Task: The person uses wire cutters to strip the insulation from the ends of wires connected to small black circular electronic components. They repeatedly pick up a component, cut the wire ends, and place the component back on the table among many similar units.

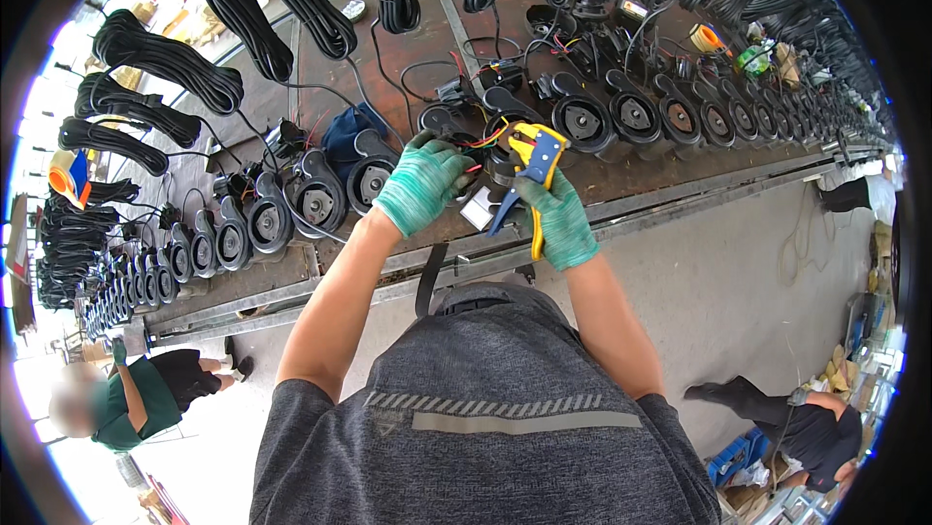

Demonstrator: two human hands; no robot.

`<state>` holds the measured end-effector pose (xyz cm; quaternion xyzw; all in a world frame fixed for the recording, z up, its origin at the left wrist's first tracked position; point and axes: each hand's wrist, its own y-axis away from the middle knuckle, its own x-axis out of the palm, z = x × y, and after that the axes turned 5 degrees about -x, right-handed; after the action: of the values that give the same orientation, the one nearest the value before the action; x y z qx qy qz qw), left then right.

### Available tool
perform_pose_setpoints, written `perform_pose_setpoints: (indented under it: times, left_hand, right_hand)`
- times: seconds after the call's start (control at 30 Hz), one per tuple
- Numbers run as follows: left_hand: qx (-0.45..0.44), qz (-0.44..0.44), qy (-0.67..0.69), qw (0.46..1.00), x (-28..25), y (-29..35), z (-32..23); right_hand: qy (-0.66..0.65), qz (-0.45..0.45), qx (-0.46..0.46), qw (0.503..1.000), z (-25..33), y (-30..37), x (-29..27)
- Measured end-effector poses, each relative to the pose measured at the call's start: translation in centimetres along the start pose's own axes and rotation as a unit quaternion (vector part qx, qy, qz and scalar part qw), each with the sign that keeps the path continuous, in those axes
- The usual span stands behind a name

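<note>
My right hand (561,222), in a green knitted glove, grips a yellow and blue wire stripper (544,148) by its handles, its jaws pointing up and away from me. Close on its left, my left hand (422,183), in a matching glove, has its fingers closed around thin coloured wires (493,140), red and yellow among them. The wires run toward the stripper's head; whether one lies inside the jaws cannot be told. Round black housings with stubby arms (581,124) stand around both hands. A small white card-like piece (478,209) lies between the hands.
A long row of similar black housings (265,222) lines the bench's near edge, with bundled black cables (291,1) beyond. Dark blue cloth (347,140) lies left of my left hand. A metal rail (641,207) edges the bench. Other people (160,384) are at both sides.
</note>
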<state>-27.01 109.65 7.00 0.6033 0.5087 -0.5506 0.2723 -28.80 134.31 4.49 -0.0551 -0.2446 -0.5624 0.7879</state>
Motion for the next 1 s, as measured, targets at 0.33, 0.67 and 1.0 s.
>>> perform_pose_setpoints:
  times: [0.33,0.67,1.0]
  left_hand:
    - [0.017,0.042,-0.01,0.999,-1.0,-0.1,-0.8]
    - [0.021,0.045,-0.045,0.998,-0.9,-0.2,-1.1]
    - [0.001,-0.115,0.083,0.99,0.8,0.7,-0.4]
  right_hand:
    - [0.19,0.065,-0.065,0.977,1.0,-1.4,2.8]
    - [0.235,0.031,-0.165,0.957,0.4,-1.4,4.3]
    - [-0.025,-0.007,0.099,0.995,1.4,-1.9,1.5]
